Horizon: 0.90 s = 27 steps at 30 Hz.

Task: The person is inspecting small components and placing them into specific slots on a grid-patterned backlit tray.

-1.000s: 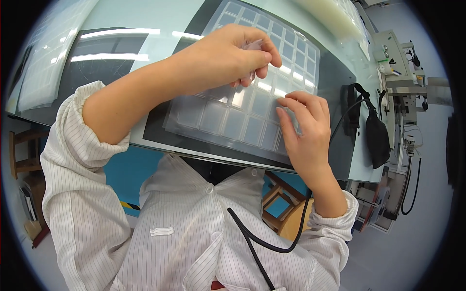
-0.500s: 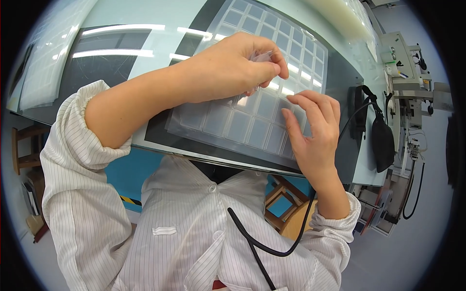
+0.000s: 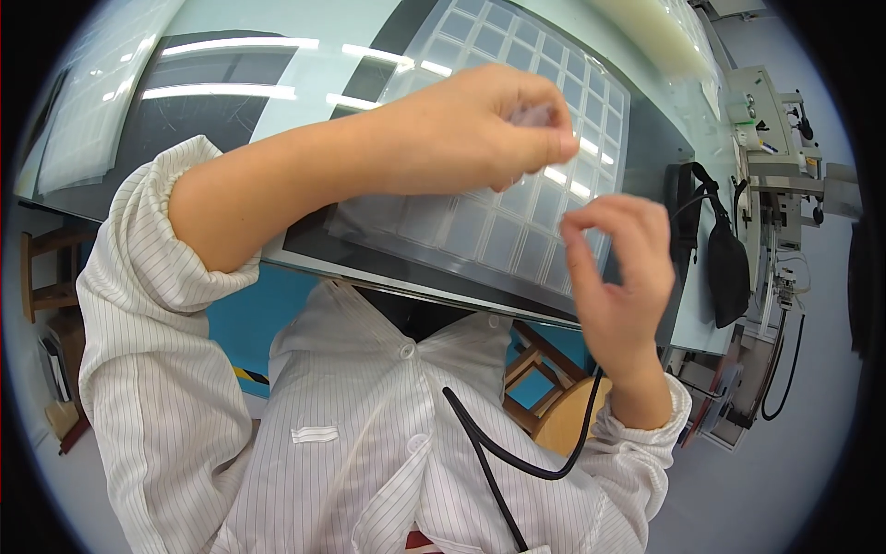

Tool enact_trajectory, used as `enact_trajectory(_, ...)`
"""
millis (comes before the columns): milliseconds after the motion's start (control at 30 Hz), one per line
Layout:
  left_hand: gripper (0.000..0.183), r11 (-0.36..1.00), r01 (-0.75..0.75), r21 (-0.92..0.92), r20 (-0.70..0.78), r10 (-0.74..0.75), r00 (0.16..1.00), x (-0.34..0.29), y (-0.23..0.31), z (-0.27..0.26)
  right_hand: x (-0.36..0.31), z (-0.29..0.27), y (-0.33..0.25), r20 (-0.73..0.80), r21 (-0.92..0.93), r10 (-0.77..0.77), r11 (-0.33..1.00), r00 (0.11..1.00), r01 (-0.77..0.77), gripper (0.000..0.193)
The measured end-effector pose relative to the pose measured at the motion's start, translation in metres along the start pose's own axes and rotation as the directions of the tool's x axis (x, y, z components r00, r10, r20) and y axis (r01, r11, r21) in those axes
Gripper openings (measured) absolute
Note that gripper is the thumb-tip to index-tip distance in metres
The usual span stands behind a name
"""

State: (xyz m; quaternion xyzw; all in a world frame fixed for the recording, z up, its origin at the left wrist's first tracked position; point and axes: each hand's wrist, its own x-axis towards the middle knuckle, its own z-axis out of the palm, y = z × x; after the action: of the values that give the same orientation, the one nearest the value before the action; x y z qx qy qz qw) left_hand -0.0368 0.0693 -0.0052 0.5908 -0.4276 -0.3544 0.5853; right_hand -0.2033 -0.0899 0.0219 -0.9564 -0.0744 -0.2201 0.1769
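My left hand is closed, a crumpled wad of clear film showing between its curled fingers. It hovers above a clear sheet marked into rows of rectangular cells. Near the sheet's right side, my right hand is raised, thumb and forefinger brought together at the tips. It is slightly blurred, and anything pinched there is too small to make out. Part of the sheet is hidden under my left hand and forearm.
A dark mat lies beneath the sheet on the glass-topped table. More celled sheets are stacked at the far left. Milky plastic film lies at the back right. A black pouch with straps hangs by the right edge.
Both hands have shifted to the right, my left still with the crumpled film. My right hand has also dropped a little, and its thumb and forefinger have come together.
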Motion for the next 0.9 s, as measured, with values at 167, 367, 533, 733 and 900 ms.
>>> enact_trajectory(167,0.023,0.995,0.038,-0.093,-0.082,-0.046,0.996,-0.001,0.004,0.0,-0.021,0.012,-0.011,0.079,-0.16,-0.024,0.986,0.997,0.036,0.025)
enact_trajectory(367,0.023,0.995,0.022,-0.102,-0.113,-0.034,0.993,0.003,-0.003,0.002,-0.021,0.012,-0.005,0.067,-0.132,-0.041,0.99,0.997,0.05,0.023)
enact_trajectory(533,0.018,0.993,0.045,-0.113,-0.127,-0.059,0.99,0.002,-0.003,0.001,-0.023,0.011,-0.005,0.074,-0.141,-0.056,0.988,0.996,0.067,0.025)
enact_trajectory(733,0.017,0.998,0.039,-0.041,-0.138,-0.044,0.989,0.001,-0.002,0.001,-0.018,0.012,-0.005,0.064,-0.139,-0.04,0.989,0.997,0.048,0.025)
enact_trajectory(900,0.029,0.998,-0.048,0.047,0.064,0.044,0.997,0.0,0.005,0.003,-0.002,-0.017,-0.008,0.036,0.164,0.071,0.983,0.997,-0.076,0.018)
